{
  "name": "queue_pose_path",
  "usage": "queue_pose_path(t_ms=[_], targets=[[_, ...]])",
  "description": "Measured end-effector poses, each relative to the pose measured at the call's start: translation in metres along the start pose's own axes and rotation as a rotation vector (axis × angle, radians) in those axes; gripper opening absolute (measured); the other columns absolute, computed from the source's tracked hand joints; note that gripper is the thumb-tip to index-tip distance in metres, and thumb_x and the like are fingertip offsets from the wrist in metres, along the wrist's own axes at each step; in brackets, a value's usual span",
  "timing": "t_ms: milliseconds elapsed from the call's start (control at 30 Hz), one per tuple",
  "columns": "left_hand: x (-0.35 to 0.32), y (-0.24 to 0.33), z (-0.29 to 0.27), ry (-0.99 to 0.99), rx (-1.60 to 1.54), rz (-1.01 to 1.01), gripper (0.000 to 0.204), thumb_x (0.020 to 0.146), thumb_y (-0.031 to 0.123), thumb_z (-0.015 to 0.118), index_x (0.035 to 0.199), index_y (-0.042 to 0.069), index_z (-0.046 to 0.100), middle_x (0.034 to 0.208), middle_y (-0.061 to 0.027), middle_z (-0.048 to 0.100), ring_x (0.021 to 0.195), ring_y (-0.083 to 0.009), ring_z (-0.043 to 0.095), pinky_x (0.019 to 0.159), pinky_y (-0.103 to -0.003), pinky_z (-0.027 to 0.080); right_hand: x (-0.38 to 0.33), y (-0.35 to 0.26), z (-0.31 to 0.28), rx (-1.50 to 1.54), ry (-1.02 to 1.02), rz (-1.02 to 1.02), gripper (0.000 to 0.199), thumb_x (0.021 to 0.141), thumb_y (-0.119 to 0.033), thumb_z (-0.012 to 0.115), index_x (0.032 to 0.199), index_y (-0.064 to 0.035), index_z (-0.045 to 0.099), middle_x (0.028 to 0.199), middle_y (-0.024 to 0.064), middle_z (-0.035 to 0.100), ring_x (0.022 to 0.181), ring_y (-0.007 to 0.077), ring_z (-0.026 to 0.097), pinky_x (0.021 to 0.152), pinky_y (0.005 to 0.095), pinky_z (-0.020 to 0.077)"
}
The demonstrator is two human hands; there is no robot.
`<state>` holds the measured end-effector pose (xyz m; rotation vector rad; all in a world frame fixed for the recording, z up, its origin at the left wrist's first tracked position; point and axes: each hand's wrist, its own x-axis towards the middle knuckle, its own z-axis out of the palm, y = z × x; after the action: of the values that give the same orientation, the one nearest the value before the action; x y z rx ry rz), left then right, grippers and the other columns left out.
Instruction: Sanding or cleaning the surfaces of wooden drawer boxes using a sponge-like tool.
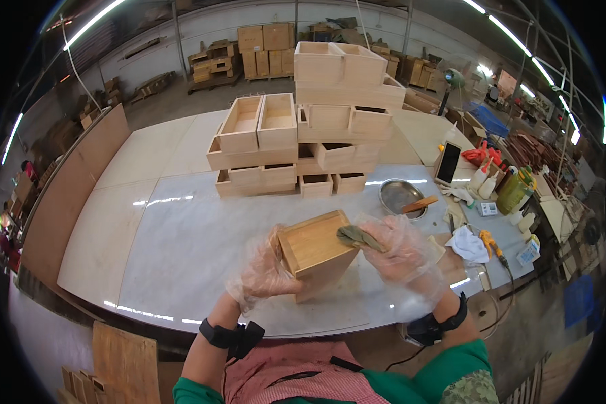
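Note:
A wooden drawer point(320, 244) stands on end over the near part of the table, its golden-brown, shiny face tilted up toward me. My left hand point(266, 267), in a clear plastic glove, grips the drawer's left side. In my gloved right hand point(398, 248) is a bunched grey-green rag point(361, 238), pressed against the right edge of the shiny face. Behind the drawer lies a round metal dish point(392, 195) with a flat wooden stick point(419, 205) resting across its rim. The drawer's lower inside is hidden from me.
Pale unfinished drawers point(316, 124) are stacked at the table's far middle. On the right are a phone point(448, 163), squeeze bottles point(479, 176), a green-yellow jug point(516, 191), a white cloth point(468, 244) and a yellow corded tool point(493, 246). A wooden board point(81, 202) edges the table's left side.

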<state>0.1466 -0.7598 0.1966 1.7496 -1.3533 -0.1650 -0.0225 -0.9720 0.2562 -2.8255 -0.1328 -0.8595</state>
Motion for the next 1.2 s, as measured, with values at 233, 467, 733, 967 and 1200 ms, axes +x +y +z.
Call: queue_pose_path(t_ms=[233, 467, 733, 967, 1200], targets=[[-0.002, -0.009, -0.001, -0.069, -0.298, -0.143, 0.086, 0.057, 0.022, 0.087, 0.127, 0.005, 0.04, 0.123, -0.0074, 0.052, 0.116, -0.0182, 0.048, 0.103, -0.032, 0.038, 0.044, 0.01, 0.012, 0.115, -0.107, -0.079, 0.03, 0.081, -0.015, 0.065, 0.111, -0.0086, 0.062, 0.083, 0.0145, 0.057, 0.08, 0.0345, 0.056, 0.069, 0.0437, 0.0456], [0.001, -0.013, 0.01, 0.08, -0.328, -0.047, 0.077, 0.058, 0.024, 0.083, 0.122, 0.004, 0.045, 0.111, -0.0077, 0.057, 0.105, -0.0211, 0.053, 0.096, -0.033, 0.042, 0.041, 0.01, 0.014, 0.109, -0.068, -0.095, 0.026, 0.081, -0.016, 0.066, 0.105, -0.0058, 0.063, 0.082, 0.0153, 0.057, 0.079, 0.0348, 0.055, 0.069, 0.044, 0.0456], [-0.002, -0.017, 0.009, -0.062, -0.373, -0.078, 0.079, 0.056, 0.019, 0.085, 0.12, 0.005, 0.042, 0.116, -0.0061, 0.053, 0.11, -0.0141, 0.048, 0.098, -0.03, 0.04, 0.032, 0.057, 0.066, 0.69, 0.058, -0.024, 0.026, 0.083, -0.016, 0.067, 0.107, -0.0049, 0.063, 0.087, 0.0115, 0.06, 0.079, 0.0296, 0.057, 0.069, 0.0381, 0.0463], [-0.01, -0.015, 0.009, 0.039, -0.313, -0.134, 0.082, 0.059, 0.025, 0.085, 0.126, 0.003, 0.043, 0.119, -0.0092, 0.055, 0.111, -0.0202, 0.052, 0.098, -0.032, 0.041, 0.085, 0.027, 0.014, 0.018, -0.248, 0.128, 0.022, 0.089, -0.017, 0.063, 0.108, -0.0077, 0.066, 0.082, 0.0085, 0.065, 0.071, 0.0161, 0.056, 0.064, 0.028, 0.0454], [-0.006, -0.022, 0.01, 0.034, -0.343, -0.062, 0.08, 0.059, 0.02, 0.086, 0.124, 0.005, 0.042, 0.117, -0.0054, 0.053, 0.112, -0.0171, 0.05, 0.099, -0.031, 0.041, 0.047, 0.018, 0.009, 0.27, -0.064, -0.045, 0.022, 0.088, -0.018, 0.062, 0.109, -0.0111, 0.067, 0.069, 0.0103, 0.058, 0.065, 0.0246, 0.055, 0.061, 0.0359, 0.045]])
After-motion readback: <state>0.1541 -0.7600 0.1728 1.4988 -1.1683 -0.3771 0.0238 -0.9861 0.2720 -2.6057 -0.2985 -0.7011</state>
